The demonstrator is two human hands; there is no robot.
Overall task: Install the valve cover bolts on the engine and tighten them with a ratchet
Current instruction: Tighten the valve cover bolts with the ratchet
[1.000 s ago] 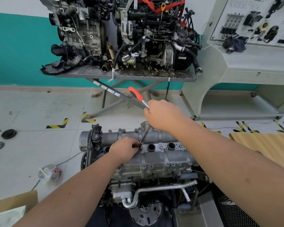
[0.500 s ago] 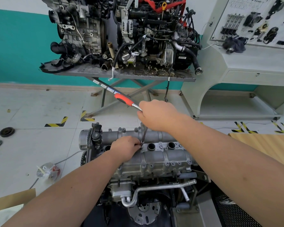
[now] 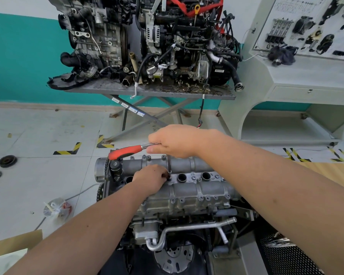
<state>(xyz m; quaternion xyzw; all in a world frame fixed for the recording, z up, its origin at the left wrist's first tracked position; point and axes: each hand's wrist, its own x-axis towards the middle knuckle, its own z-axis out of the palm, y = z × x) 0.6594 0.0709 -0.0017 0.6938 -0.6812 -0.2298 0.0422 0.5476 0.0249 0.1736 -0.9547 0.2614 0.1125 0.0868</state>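
Red rubber sleeves the grip of the ratchet (image 3: 125, 152), which lies level just past the far edge of the valve cover (image 3: 187, 187), its bare steel neck running right into the right hand (image 3: 175, 140). On the near side of that shaft, the left hand (image 3: 150, 180) rests on the cover's top face with fingertips bunched at the foot of the extension bar (image 3: 169, 165), apparently steadying the socket on a bolt; the bolt itself is hidden. Over the cover's back edge, the right hand is curled round the ratchet's head end, above the upright bar. The tool looks stiff, steel and fairly heavy; gripping out on the rubber rather than the slick neck would probably give better leverage. Right of the bar, two open plug wells sit in the cover.
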